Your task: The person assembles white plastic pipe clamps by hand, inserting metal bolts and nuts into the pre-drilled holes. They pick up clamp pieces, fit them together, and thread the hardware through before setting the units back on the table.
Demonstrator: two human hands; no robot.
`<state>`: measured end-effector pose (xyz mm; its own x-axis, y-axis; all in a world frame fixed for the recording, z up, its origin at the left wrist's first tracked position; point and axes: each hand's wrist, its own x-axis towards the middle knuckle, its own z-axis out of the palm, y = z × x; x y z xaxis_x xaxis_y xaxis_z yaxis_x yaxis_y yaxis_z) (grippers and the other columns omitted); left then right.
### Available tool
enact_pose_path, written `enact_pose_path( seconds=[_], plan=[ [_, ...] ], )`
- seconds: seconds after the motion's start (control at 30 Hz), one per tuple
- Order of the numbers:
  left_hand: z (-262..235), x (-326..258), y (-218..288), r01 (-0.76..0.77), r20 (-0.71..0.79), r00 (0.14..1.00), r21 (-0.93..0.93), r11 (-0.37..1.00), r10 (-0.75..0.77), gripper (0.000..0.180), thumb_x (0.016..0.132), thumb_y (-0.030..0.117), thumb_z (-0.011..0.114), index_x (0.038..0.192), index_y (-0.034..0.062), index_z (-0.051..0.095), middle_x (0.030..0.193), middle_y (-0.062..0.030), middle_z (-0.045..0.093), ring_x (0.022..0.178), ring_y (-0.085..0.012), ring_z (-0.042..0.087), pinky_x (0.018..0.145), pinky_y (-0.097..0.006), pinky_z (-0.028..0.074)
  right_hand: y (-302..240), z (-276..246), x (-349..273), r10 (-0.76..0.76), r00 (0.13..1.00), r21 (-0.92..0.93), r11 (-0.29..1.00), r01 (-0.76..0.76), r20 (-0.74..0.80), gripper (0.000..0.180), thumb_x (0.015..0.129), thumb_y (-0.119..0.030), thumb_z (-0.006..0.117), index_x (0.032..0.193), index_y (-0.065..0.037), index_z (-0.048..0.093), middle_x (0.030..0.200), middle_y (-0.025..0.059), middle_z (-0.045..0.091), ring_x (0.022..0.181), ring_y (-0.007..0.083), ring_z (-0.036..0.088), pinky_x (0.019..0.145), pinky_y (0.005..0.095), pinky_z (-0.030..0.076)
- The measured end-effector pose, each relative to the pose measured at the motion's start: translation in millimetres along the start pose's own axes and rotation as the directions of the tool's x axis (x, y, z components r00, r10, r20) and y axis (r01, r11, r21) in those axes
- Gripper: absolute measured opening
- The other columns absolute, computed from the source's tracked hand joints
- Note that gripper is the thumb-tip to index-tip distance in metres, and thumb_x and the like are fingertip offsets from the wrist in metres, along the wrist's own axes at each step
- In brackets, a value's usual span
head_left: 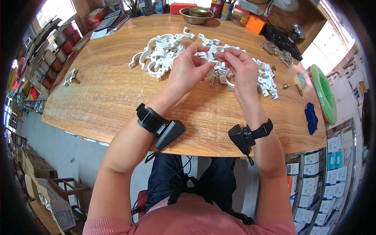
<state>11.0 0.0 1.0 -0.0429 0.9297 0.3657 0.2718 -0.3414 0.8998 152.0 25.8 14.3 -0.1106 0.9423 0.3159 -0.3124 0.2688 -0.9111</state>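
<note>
My left hand (pixel 188 67) is raised over the table with its thumb and fingers curled into a pinch. Facing it, my right hand (pixel 243 69) also pinches, thumb against fingertips. What either holds is too small and too hidden to make out. Behind and below my fingers spreads a loose heap of white plastic pipe clips (pixel 162 47). Smaller white clips (pixel 267 80) lie right of my right hand. A metal screw (pixel 212 81) lies on the wood between my hands.
The wooden table (pixel 109 105) holds a lone white clip (pixel 70 77) at left. At right are brass fittings (pixel 286 86), a tape roll (pixel 300 80), a blue cloth (pixel 311 118) and a green hose coil (pixel 324 94). Metal bowls (pixel 196 16) stand at the back.
</note>
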Motion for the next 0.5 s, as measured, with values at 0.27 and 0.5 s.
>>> enact_pose_path(
  seconds=[0.27, 0.5],
  plan=[
    [1, 0, 3, 0.005, 0.004, 1.000, -0.039, 0.999, -0.005, 0.036, 0.077, 0.010, 0.063, 0.108, 0.0001, 0.047, 0.076, -0.0094, 0.063, 0.064, -0.0100, 0.059, 0.048, -0.022, 0.048, 3, -7, 3, 0.067, 0.997, -0.088, 0.994, -0.069, -0.033, 0.022, 0.083, -0.017, 0.052, 0.094, 0.001, 0.059, 0.085, 0.0071, 0.063, 0.080, 0.0122, 0.056, 0.071, 0.0253, 0.040],
    [1, 1, 0, -0.005, 0.013, 1.000, -0.060, 0.998, 0.005, 0.036, 0.077, 0.010, 0.062, 0.109, 0.0006, 0.047, 0.077, -0.0094, 0.063, 0.064, -0.0102, 0.059, 0.048, -0.021, 0.048, 6, -6, 1, 0.220, 0.973, -0.069, 0.974, -0.215, 0.072, 0.030, 0.085, -0.028, 0.050, 0.095, -0.002, 0.061, 0.089, 0.0049, 0.062, 0.085, 0.0109, 0.054, 0.072, 0.0251, 0.038]
  ],
)
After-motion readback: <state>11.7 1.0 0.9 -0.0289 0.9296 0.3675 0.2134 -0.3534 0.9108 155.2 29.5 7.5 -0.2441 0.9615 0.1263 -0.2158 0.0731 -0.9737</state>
